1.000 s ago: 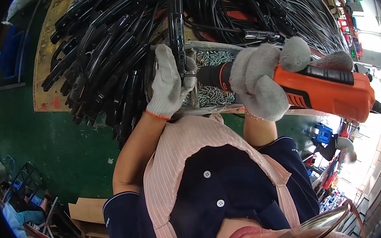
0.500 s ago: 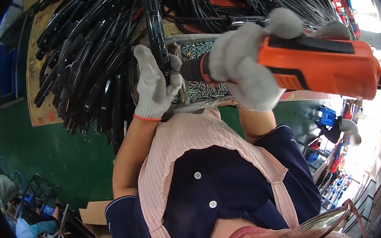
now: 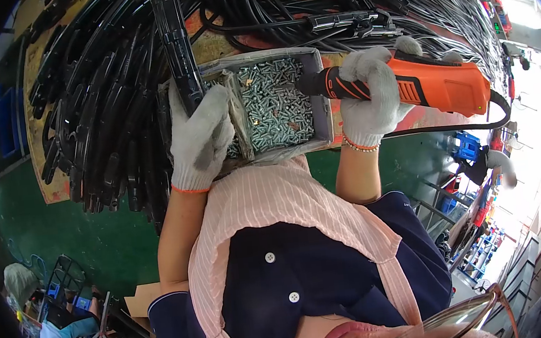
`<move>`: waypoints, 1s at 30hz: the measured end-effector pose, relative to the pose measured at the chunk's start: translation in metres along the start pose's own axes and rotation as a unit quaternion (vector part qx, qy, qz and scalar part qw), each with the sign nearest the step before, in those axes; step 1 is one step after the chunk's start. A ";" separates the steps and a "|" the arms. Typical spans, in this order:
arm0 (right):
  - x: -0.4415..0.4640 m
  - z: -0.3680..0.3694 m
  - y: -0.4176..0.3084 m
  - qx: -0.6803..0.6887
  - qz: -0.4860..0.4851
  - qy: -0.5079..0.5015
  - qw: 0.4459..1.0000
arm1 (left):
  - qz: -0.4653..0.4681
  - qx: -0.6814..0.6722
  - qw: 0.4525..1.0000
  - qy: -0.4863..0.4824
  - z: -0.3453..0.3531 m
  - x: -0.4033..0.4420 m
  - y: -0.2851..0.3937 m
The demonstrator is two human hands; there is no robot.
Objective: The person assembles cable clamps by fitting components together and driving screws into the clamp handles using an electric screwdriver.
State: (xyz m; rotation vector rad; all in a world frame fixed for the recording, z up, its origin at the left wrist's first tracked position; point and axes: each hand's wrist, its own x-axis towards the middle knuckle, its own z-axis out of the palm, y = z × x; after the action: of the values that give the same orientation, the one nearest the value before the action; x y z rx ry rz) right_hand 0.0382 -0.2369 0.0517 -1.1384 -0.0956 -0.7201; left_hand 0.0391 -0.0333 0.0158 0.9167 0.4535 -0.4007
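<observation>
My left hand [image 3: 201, 136], in a white knit glove, is closed around the lower end of a black plastic handle [image 3: 177, 47]. The handle points up and slightly left; its gripped end is hidden by my fingers. My right hand [image 3: 370, 87], also gloved, grips an orange and black power screwdriver [image 3: 448, 83] with a cord at its rear. Its dark nose points left, over the right wall of a worn box [image 3: 313, 54]. Small silver screws [image 3: 277, 103] fill the box, and a divider [image 3: 238, 117] separates off a narrower left compartment beside my left hand.
Many black handles [image 3: 109, 113] lie piled on the left of the table [image 3: 57, 183]. Coiled black cables [image 3: 255, 14] cover the back, with another black handle [image 3: 341, 21] behind the box. A person [image 3: 61, 332] is at the lower left, beyond the green floor [image 3: 115, 249].
The screwdriver has moved right, away from the black handle that its nose was against. My left hand has shifted left, tilting the handle and closing its fingers around it. More of the screws shows.
</observation>
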 end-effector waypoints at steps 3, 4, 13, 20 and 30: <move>0.003 -0.007 0.000 0.025 0.018 0.013 0.999 | -0.003 0.009 1.000 0.027 0.002 0.001 -0.002; 0.004 -0.010 0.000 0.022 0.015 0.017 1.000 | 0.005 0.012 1.000 0.025 0.002 0.001 -0.002; 0.005 -0.023 -0.007 -0.015 0.007 0.044 0.999 | 0.024 0.013 1.000 0.006 0.002 0.001 -0.003; 0.003 -0.029 -0.003 -0.043 0.026 0.059 0.997 | 0.014 0.015 1.000 0.010 0.003 -0.001 -0.001; 0.027 -0.027 -0.023 0.029 0.013 0.107 0.994 | -0.013 0.038 0.999 -0.031 0.003 0.002 0.002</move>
State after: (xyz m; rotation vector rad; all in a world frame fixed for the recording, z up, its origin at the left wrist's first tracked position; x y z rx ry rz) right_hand 0.0387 -0.2775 0.0691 -0.9999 0.0800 -0.8071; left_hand 0.0423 -0.0350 0.0173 0.9693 0.3960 -0.4716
